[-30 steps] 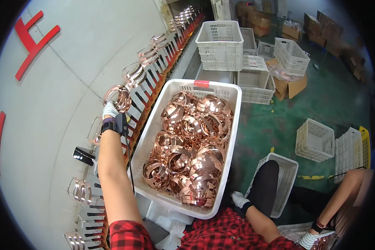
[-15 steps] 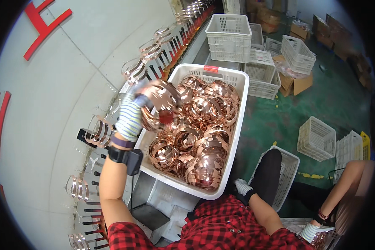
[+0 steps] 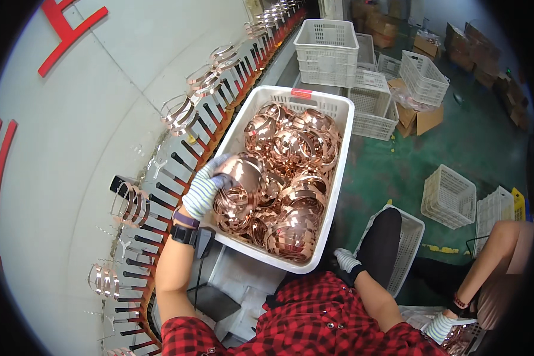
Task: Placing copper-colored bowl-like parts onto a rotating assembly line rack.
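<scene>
My left hand, in a striped glove, is closed on a shiny rose-gold globe made of metal bands. It holds the globe over the left side of a white plastic basket, which is heaped with several similar globes. Whether the held globe rests on those beneath it, I cannot tell. My right hand, also gloved, lies low beside a dark-clad leg, right of the basket's near end. Its fingers look extended, with nothing seen in them.
Along the left runs a curved line of black-tipped holders, some carrying banded pieces. White crates are stacked beyond the basket. More crates stand on the green floor. At lower right, a co-worker's gloved hand touches another container.
My left hand has come down and slightly right with the globe, bringing it lower over the basket. The line of holders has shifted toward the near left. My right hand stays about where it was.
</scene>
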Motion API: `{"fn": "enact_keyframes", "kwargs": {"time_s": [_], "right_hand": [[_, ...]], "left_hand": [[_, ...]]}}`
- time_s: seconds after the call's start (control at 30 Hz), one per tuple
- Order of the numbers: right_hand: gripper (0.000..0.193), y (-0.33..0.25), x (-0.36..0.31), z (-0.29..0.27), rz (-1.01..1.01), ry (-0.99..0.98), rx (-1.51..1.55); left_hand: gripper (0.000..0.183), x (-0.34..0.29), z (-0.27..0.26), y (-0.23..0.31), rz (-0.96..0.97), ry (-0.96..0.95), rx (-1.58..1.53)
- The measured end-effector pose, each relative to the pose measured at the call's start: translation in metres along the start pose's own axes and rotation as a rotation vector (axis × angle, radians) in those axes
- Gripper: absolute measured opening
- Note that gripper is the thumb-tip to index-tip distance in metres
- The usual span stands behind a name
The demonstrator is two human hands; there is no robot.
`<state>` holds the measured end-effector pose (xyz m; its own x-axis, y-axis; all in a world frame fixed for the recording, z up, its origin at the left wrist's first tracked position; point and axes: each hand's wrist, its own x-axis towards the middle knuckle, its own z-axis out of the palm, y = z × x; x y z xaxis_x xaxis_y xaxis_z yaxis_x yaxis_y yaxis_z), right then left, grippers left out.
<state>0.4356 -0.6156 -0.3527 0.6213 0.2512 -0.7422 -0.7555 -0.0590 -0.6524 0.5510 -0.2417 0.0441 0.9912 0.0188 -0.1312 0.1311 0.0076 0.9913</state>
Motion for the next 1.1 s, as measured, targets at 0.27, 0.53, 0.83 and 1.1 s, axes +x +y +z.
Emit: {"fn": "enact_keyframes", "kwargs": {"time_s": [0.27, 0.53, 0.83, 1.1], "right_hand": [[0.028, -0.019, -0.012, 0.012, 0.005, 0.007, -0.159], [0.029, -0.032, -0.028, 0.015, -0.019, 0.016, -0.252], [0.03, -0.015, -0.009, 0.008, -0.034, 0.014, -0.143], [0.03, -0.021, -0.013, 0.011, -0.075, -0.008, -0.272]], "left_hand": [[0.07, -0.05, -0.019, -0.011, 0.015, -0.325, 0.955], [0.07, -0.057, 0.024, -0.017, 0.194, -0.251, 1.035], [0.067, -0.065, 0.039, -0.032, 0.2, -0.314, 1.247], [0.039, -0.08, 0.047, -0.056, 0.263, -0.221, 1.305]]}}
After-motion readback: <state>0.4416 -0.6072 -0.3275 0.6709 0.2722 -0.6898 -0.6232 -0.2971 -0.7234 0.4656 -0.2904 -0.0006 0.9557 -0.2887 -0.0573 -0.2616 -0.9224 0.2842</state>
